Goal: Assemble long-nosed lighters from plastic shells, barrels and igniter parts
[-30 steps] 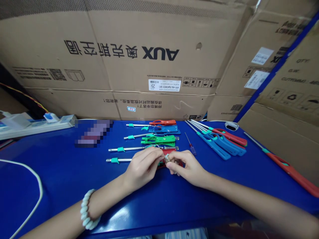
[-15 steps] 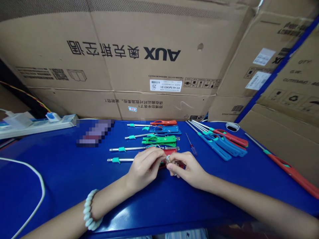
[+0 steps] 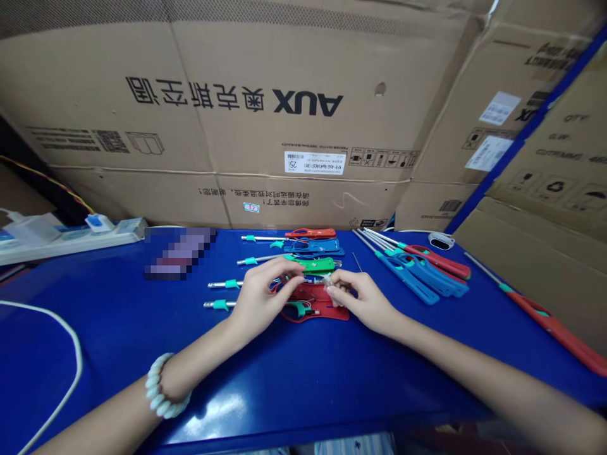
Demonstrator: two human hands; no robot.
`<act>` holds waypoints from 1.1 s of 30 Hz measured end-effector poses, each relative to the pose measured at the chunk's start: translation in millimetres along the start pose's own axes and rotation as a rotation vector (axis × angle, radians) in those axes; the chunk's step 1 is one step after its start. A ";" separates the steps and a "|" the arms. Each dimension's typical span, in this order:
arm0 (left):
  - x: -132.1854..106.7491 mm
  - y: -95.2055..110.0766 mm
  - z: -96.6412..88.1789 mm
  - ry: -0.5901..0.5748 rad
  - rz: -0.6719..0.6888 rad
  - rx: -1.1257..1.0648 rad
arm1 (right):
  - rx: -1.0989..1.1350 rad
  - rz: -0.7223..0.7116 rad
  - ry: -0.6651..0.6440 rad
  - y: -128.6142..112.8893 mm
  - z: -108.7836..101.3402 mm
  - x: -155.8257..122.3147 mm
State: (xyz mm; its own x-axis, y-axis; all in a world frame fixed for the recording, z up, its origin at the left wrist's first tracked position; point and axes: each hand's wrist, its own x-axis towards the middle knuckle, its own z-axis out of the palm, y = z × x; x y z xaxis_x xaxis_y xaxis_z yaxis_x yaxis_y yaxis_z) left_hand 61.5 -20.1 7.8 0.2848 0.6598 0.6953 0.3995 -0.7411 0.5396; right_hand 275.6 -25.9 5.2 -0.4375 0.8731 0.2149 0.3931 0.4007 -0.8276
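Note:
Both my hands hover over a row of opened long-nosed lighters on the blue table [image 3: 294,385]. My left hand [image 3: 263,298] is curled, its fingertips pinching near the green lighter half [image 3: 317,264]; what it pinches is too small to name. My right hand [image 3: 358,297] pinches a small clear part [image 3: 328,280] just above the open red lighter shell [image 3: 317,304], which lies flat with its metal tube [image 3: 222,305] pointing left. A white bead bracelet [image 3: 159,387] circles my left wrist.
Further lighters lie behind: red [image 3: 310,233], blue [image 3: 313,246]. A pile of assembled blue and red lighters [image 3: 422,265] sits at the right, one red lighter [image 3: 552,322] farther right. Cardboard boxes [image 3: 237,114] wall the back. A power strip [image 3: 71,237] and white cable [image 3: 71,354] lie left.
Both hands have lifted away from the red shell and moved a little toward the back; the shell now lies uncovered. The small screwdriver at right is now hidden by my right hand.

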 end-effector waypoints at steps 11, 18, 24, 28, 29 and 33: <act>-1.5 1.0 4.1 -0.245 -0.112 0.015 | -0.176 -0.069 -0.058 0.6 -5.7 0.9; -0.2 -1.9 4.2 -0.375 -0.139 0.133 | -0.131 -0.078 -0.120 -4.4 -10.0 0.5; -0.8 -2.5 4.7 -0.392 -0.139 0.119 | -0.188 -0.101 -0.126 -1.0 -9.5 -0.3; 1.6 3.1 2.8 -0.327 -0.156 0.009 | -0.238 -0.124 -0.126 -0.7 -8.4 -1.3; 2.1 3.7 2.4 -0.323 -0.161 -0.007 | -0.248 -0.123 -0.127 -1.4 -8.3 -1.4; 2.7 0.3 2.3 -0.357 -0.172 0.023 | -0.302 -0.102 -0.145 -3.8 -7.5 -1.2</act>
State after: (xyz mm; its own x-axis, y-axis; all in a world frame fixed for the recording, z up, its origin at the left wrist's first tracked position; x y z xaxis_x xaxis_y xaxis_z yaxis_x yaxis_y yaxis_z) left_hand 64.3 -18.2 8.8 0.4950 0.7789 0.3850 0.4860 -0.6156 0.6204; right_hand 280.7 -26.3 12.0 -0.5883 0.7848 0.1949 0.5539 0.5667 -0.6100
